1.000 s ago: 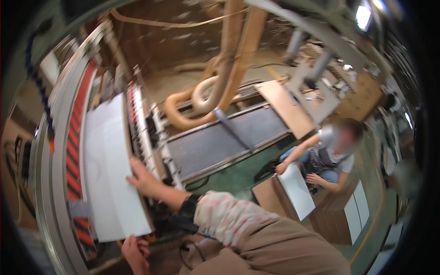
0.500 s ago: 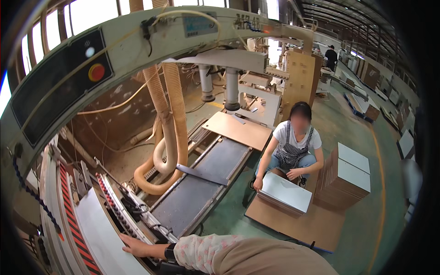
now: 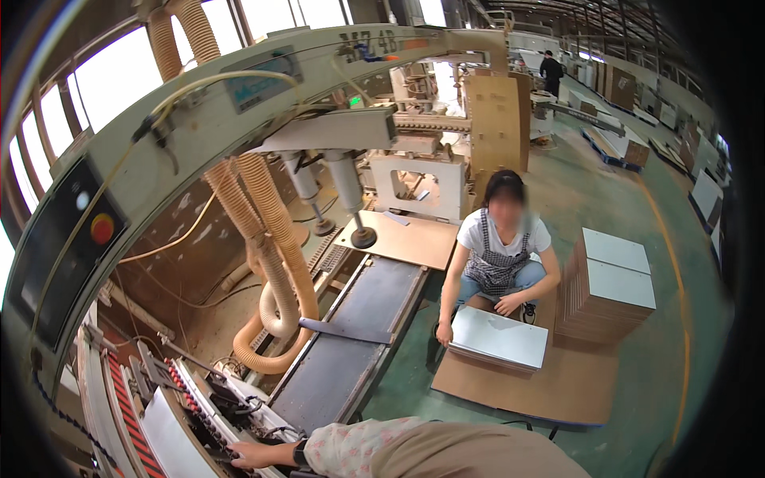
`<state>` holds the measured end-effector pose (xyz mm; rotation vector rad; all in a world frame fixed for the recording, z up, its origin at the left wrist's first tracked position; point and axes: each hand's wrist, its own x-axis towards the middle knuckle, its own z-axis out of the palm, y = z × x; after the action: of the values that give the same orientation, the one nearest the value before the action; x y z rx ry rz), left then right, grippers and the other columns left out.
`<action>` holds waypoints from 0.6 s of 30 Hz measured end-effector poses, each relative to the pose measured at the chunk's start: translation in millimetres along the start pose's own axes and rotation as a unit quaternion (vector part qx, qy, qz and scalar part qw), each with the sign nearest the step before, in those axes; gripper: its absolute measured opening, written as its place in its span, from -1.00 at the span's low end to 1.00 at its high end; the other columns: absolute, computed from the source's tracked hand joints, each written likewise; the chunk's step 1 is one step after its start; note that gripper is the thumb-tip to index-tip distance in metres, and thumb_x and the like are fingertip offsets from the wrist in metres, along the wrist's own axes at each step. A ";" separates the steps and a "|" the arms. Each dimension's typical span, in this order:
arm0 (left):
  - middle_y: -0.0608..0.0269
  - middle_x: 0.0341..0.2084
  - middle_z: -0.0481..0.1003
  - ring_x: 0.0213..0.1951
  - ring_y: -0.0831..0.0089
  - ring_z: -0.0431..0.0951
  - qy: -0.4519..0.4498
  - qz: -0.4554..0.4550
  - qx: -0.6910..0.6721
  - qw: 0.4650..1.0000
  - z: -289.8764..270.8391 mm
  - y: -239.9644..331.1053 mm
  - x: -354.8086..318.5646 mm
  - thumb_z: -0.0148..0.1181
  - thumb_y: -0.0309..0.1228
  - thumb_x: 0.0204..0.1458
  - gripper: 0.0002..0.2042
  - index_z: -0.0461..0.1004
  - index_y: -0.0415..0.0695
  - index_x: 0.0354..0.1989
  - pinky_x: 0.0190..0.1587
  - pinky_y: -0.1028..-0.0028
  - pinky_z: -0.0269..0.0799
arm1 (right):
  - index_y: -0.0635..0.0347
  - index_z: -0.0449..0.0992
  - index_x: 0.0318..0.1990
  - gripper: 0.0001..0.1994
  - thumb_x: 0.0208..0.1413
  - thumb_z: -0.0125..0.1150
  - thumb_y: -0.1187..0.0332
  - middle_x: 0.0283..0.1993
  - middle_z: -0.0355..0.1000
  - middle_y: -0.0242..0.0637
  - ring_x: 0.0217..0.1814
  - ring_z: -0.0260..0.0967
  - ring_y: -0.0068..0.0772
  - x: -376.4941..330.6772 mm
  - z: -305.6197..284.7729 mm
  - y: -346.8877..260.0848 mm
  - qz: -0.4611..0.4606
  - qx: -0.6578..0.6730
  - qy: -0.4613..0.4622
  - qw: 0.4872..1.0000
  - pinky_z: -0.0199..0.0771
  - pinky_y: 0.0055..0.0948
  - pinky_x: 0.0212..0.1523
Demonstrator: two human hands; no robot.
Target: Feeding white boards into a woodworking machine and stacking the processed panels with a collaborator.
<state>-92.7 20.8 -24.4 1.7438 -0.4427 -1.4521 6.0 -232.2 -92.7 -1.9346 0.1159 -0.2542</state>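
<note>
My right hand [image 3: 250, 455] reaches in along the lower edge, with a dark band at the wrist and a floral sleeve cover on the forearm. Its fingers are stretched out beside a row of drill spindles [image 3: 209, 421], with nothing visible in them. Just left of it, a white panel [image 3: 174, 436] lies on the machine bed next to a red-and-black striped strip [image 3: 130, 417]. Whether the fingertips touch the machine is too small to tell. My left hand is out of the picture.
A co-worker [image 3: 500, 251] squats at a low stack of white panels [image 3: 498, 338] on a brown board [image 3: 478, 389]. A taller panel stack [image 3: 612, 271] stands right. The machine beam [image 3: 191, 127] with a red button arches overhead. Ribbed hoses [image 3: 280, 291] hang beside the dark conveyor bed [image 3: 351, 319].
The view has shifted, showing more of the beam's far end. My right hand has drawn back off the white panel toward the spindle row. The co-worker stays at the low stack.
</note>
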 end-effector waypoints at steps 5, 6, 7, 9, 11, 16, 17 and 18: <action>0.23 -0.20 0.22 -0.24 0.59 0.25 -0.026 -0.010 0.031 0.999 40.9 37.6 33.7 0.09 -0.11 -0.04 -0.47 0.06 -0.08 0.03 -0.23 0.57 0.18 | 0.31 0.45 -0.33 -0.57 -0.04 -0.04 0.04 -0.40 0.42 0.01 -0.32 0.36 -0.01 -84.4 -87.7 56.8 0.055 -0.054 -0.011 0.997 0.32 -0.17 -0.29; 0.31 -0.33 0.23 -0.35 0.63 0.22 -0.020 0.029 0.047 0.998 71.1 62.2 30.5 0.05 -0.17 0.00 -0.61 0.15 -0.11 -0.09 -0.32 0.60 0.14 | 0.30 0.45 -0.32 -0.58 -0.06 -0.03 0.05 -0.39 0.41 0.02 -0.34 0.36 -0.02 -95.5 -99.4 68.9 0.075 -0.053 -0.020 0.996 0.32 -0.17 -0.30; 0.38 -0.46 0.23 -0.45 0.67 0.18 -0.011 0.069 0.059 0.996 98.9 82.2 24.8 0.01 -0.23 0.04 -0.73 0.25 -0.13 -0.20 -0.42 0.63 0.09 | 0.30 0.45 -0.32 -0.58 -0.08 -0.02 0.05 -0.38 0.41 0.03 -0.35 0.36 -0.02 -102.8 -99.9 87.5 0.094 -0.052 -0.032 0.994 0.32 -0.18 -0.31; 0.52 -0.71 0.24 -0.66 0.75 0.12 -0.015 0.129 0.070 0.989 133.7 102.3 46.0 -0.07 -0.34 0.12 -0.78 0.44 -0.18 -0.43 -0.61 0.70 -0.01 | 0.31 0.47 -0.47 -0.65 -0.06 0.00 0.14 -0.60 0.39 -0.18 -0.61 0.32 -0.29 -131.7 -113.2 117.5 0.077 -0.022 0.041 0.996 0.31 -0.30 -0.60; 0.51 -0.70 0.24 -0.65 0.74 0.11 -0.011 0.126 0.068 0.990 144.1 105.3 47.9 -0.07 -0.37 0.11 -0.80 0.44 -0.19 -0.42 -0.60 0.69 -0.01 | 0.29 0.47 -0.47 -0.68 -0.06 0.01 0.15 -0.59 0.39 -0.20 -0.61 0.32 -0.32 -144.6 -121.7 123.1 0.076 -0.001 0.014 0.997 0.31 -0.32 -0.61; 0.51 -0.70 0.24 -0.65 0.72 0.11 -0.005 0.169 0.061 0.984 162.4 111.6 49.5 -0.07 -0.33 0.12 -0.79 0.44 -0.18 -0.40 -0.59 0.69 0.00 | 0.24 0.49 -0.45 -0.74 -0.05 0.02 0.20 -0.59 0.40 -0.25 -0.61 0.32 -0.39 -172.5 -133.9 126.7 0.083 0.061 -0.052 0.993 0.32 -0.38 -0.61; 0.51 -0.70 0.24 -0.65 0.72 0.11 -0.004 0.169 0.059 0.984 166.4 113.1 51.1 -0.07 -0.33 0.12 -0.79 0.44 -0.18 -0.40 -0.59 0.69 0.00 | 0.23 0.49 -0.45 -0.75 -0.05 0.03 0.21 -0.59 0.40 -0.26 -0.60 0.32 -0.40 -174.0 -132.7 124.4 0.083 0.078 -0.066 0.991 0.32 -0.39 -0.61; 0.51 -0.70 0.24 -0.65 0.72 0.11 0.003 0.163 0.052 0.985 170.4 114.6 52.2 -0.07 -0.33 0.12 -0.79 0.44 -0.18 -0.39 -0.59 0.70 -0.01 | 0.22 0.49 -0.45 -0.76 -0.05 0.03 0.22 -0.59 0.40 -0.27 -0.60 0.32 -0.42 -174.6 -130.2 121.9 0.082 0.096 -0.081 0.989 0.32 -0.40 -0.61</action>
<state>-212.2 -146.8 26.0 1.6634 -0.7736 -1.2067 -189.0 -360.2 -181.4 -1.7363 0.1377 0.0015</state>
